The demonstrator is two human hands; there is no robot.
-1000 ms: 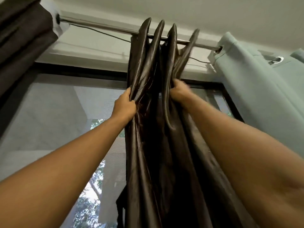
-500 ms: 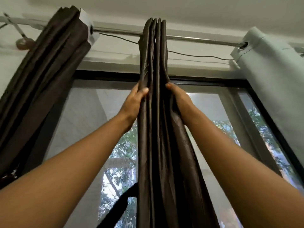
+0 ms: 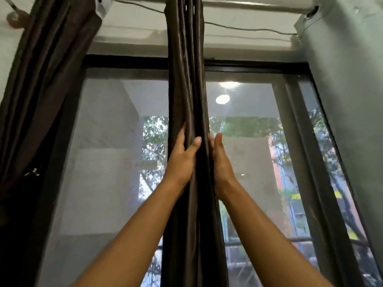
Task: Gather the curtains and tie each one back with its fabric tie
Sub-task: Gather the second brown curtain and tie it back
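Note:
A dark brown satin curtain (image 3: 184, 79) hangs from the rod in the middle of the window, bunched into a narrow column of folds. My left hand (image 3: 182, 156) presses its left side, thumb laid across the front folds. Flat against its right side lies my right hand (image 3: 220, 160), fingers straight and pointing up. Together the two hands squeeze the folds. A second dark brown curtain (image 3: 47, 83) hangs gathered at the left. No fabric tie shows clearly.
A pale green curtain (image 3: 348, 96) hangs at the right on the metal rod (image 3: 248, 6). A thin black cable (image 3: 248, 29) runs under the rod. Behind the curtains is a black-framed window (image 3: 128, 61) with a mesh screen; trees and buildings lie outside.
Both hands have slid down the middle curtain, from just under the rod to mid-window height. The spread folds are now pressed into one tight column. The view has tilted lower.

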